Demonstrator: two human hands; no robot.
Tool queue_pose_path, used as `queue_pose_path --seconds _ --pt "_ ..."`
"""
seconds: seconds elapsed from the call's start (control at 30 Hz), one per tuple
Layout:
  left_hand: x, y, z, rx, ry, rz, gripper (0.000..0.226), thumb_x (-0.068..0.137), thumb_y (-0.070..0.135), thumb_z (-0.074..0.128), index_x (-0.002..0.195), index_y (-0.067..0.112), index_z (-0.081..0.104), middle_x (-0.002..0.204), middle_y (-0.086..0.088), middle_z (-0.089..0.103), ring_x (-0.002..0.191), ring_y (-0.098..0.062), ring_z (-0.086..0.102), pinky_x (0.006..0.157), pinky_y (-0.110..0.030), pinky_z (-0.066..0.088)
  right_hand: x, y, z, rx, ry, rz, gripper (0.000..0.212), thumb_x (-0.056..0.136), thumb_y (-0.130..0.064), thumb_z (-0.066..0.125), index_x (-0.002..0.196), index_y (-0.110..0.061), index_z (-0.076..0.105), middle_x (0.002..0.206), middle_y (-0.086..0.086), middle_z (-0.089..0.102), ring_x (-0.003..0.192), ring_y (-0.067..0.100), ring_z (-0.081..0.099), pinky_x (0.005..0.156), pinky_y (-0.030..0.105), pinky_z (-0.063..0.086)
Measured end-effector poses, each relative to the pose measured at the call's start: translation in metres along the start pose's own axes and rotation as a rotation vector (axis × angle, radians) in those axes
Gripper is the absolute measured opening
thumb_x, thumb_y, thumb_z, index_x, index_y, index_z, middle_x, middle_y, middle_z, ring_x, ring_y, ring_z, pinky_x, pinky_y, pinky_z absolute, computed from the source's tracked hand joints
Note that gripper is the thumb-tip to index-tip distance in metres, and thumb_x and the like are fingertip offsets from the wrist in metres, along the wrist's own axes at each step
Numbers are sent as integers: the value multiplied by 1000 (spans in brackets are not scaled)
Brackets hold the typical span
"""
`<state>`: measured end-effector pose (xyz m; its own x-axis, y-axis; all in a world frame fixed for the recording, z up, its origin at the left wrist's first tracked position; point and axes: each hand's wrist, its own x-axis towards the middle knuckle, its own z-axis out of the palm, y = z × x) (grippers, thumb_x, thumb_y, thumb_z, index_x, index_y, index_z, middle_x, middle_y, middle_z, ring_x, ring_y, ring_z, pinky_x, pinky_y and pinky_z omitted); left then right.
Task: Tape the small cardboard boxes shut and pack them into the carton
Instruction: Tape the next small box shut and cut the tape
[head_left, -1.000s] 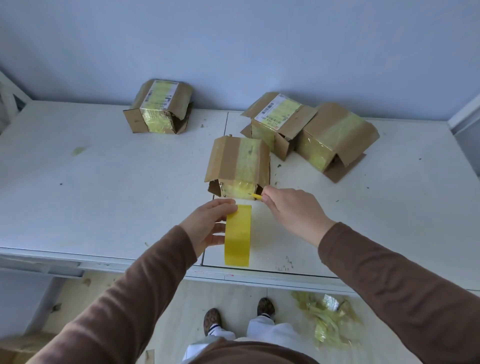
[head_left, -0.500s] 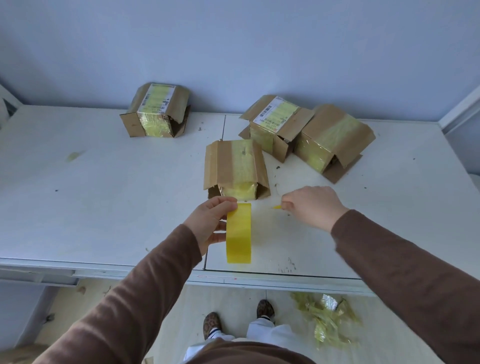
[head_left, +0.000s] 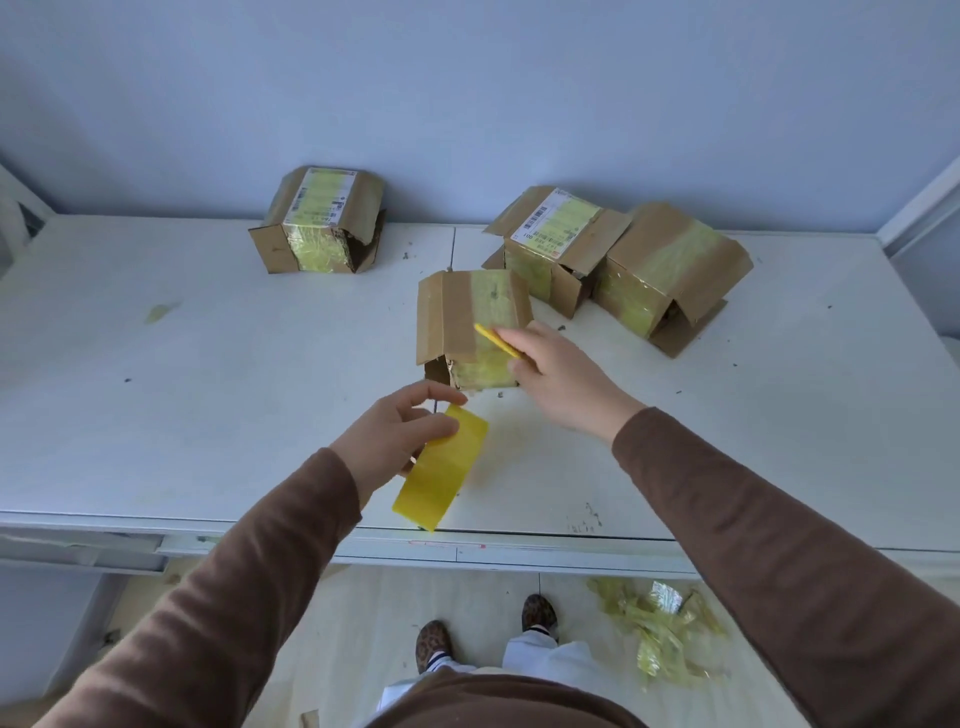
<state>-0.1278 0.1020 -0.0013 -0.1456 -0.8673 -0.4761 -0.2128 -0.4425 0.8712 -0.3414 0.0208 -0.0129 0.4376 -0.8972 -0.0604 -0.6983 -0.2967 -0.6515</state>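
Note:
A small cardboard box (head_left: 457, 317) with yellow tape over its top stands in the middle of the white table (head_left: 208, 405). My right hand (head_left: 556, 379) is beside its right side and pinches a thin yellow cutter (head_left: 496, 340) that lies over the box's top edge. My left hand (head_left: 395, 431) grips a roll of yellow tape (head_left: 441, 470) just in front of the box. Three other taped boxes stand at the back: one on the left (head_left: 322, 221), two on the right (head_left: 561, 244) (head_left: 670, 270). No carton is in view.
Crumpled yellow tape scraps (head_left: 654, 629) lie on the floor below the table's front edge, right of my feet. A blue-grey wall runs behind the table. Small dark crumbs dot the tabletop.
My right hand has moved away to the right and come back up to the box's top with the cutter. The tape roll in my left hand has tilted.

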Motion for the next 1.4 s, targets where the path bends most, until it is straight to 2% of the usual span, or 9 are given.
queue_pose_path --seconds 0.13,0.23,0.3,0.5,0.73,0.83,0.93,1.1,1.4 --pt "-15 -1 -24 30 -28 166 31 79 28 66 110 33 71 75 3 55 71 -16 50 60 -22 42 -11 -14 9 474 226 86 25 107 -21 50 123 -20 69 86 -3 60 68 6 51 69 26 45" --pt "-17 -3 -36 78 -21 199 29 78 35 68 106 41 70 76 4 56 73 -19 50 63 -26 42 -17 -39 18 507 26 14 34 105 -50 43 100 -27 68 87 -6 51 74 5 49 73 26 40" --pt "-18 -6 -42 68 -21 210 32 73 43 69 104 44 70 74 7 55 72 -18 48 65 -28 41 -17 -49 29 402 -85 -33 35 99 -57 51 120 -34 66 107 -10 53 100 2 56 89 21 43" --pt "-23 -17 -60 119 71 217 33 79 35 67 112 43 68 78 6 56 72 -17 48 70 -34 42 -6 -63 64 566 34 -8 26 105 -16 53 122 -26 69 91 -2 52 71 10 54 68 30 43" --pt "-27 -35 -86 654 381 249 93 91 30 68 153 56 3 109 5 64 89 -20 63 84 -37 52 9 -96 106 1357 -162 635 8 101 -12 55 94 -15 59 72 1 46 43 8 41 37 19 25" --pt "-24 -48 -89 883 463 260 100 94 31 65 154 55 -11 123 4 63 106 -22 63 85 -34 52 15 -105 125 1552 -209 837 18 97 -11 60 79 -11 58 65 4 50 45 11 50 39 21 44" --pt "-20 -62 -86 951 501 237 100 94 32 64 155 53 -13 127 5 62 110 -20 63 82 -33 52 24 -108 141 1258 -172 796 14 96 -13 55 86 -11 64 77 8 66 72 24 66 57 33 58" --pt "-6 -80 -75 951 491 175 97 93 35 66 158 48 -4 124 8 63 106 -21 63 77 -34 51 30 -89 141 71 -17 351 7 94 -32 57 95 -30 63 93 -10 69 89 18 65 76 33 50" --pt "43 -34 -26 801 526 492 67 81 45 56 145 28 49 151 -1 39 139 -26 30 114 -44 32 -22 -19 74 7 550 -106 5 94 -20 67 98 -20 66 97 -9 59 94 13 57 64 25 45"
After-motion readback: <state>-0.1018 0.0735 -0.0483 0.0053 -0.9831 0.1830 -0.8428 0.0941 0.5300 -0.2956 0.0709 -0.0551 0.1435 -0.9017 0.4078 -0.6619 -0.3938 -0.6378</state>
